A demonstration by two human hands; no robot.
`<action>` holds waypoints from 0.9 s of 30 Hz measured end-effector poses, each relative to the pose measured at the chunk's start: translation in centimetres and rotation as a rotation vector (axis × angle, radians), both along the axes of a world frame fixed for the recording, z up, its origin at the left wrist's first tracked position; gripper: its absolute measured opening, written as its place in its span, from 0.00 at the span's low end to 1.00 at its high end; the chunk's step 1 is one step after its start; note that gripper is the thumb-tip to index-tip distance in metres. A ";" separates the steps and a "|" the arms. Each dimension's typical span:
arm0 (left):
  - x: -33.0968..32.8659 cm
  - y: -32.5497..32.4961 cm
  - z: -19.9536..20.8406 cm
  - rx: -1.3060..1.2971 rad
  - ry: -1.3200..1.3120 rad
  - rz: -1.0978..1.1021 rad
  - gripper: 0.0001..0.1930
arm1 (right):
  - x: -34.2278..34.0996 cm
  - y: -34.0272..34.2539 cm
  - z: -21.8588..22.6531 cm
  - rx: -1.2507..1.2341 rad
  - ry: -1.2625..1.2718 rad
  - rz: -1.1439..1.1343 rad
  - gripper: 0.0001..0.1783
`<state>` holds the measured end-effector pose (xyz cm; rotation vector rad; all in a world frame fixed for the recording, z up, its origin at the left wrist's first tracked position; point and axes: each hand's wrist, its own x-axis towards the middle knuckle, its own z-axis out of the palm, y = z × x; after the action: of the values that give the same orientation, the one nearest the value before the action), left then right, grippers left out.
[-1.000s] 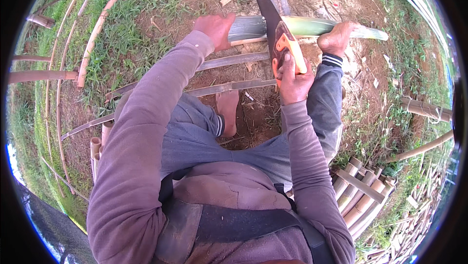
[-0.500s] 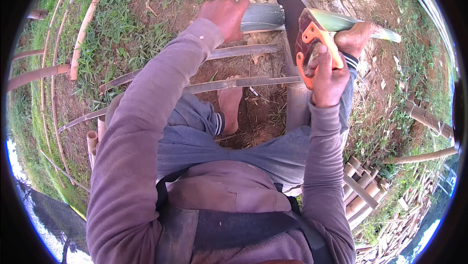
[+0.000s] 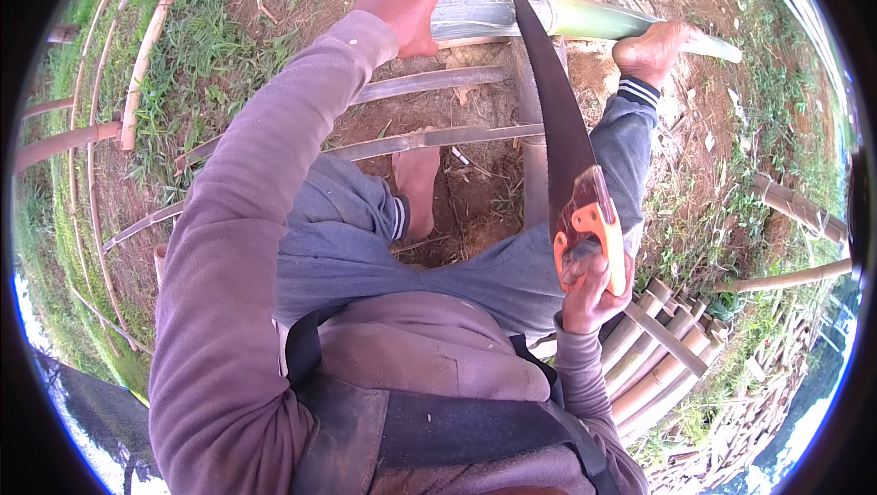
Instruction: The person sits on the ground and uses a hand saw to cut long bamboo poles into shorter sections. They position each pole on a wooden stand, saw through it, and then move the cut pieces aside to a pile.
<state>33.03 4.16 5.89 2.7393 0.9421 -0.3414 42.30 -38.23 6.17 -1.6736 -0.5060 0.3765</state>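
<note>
A thick green bamboo pole (image 3: 594, 18) lies crosswise at the far side, over an upright-running support beam (image 3: 534, 84). My left hand (image 3: 402, 13) is closed round the pole's left end. My right foot (image 3: 650, 49) presses on the pole's right part. Drawn back near my right thigh, my right hand (image 3: 596, 292) grips the orange handle of a handsaw (image 3: 568, 125). The dark blade runs up and away, its tip end lying against the pole just right of my left hand. Whether the teeth sit in a cut there is too small to tell.
Two split bamboo strips (image 3: 429, 137) cross in front of my bare left foot (image 3: 417, 189). Cut bamboo pieces (image 3: 662, 349) are stacked at the lower right, near scattered offcuts (image 3: 758, 431). Long poles (image 3: 157, 47) lie on the grass at left.
My right hand has pulled the saw back toward my body, so its tip end is now at the pole. The left hand stays on the pole, while the whole view has shifted slightly.
</note>
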 end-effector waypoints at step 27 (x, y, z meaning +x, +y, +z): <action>0.2 0.2 0.7 0.042 0.047 0.059 0.46 | 0.3 5.7 -2.3 0.218 0.104 0.088 0.10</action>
<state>33.19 4.39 6.61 2.7450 1.0518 -0.3819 42.55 -32.56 3.91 -1.4172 -0.5254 0.4538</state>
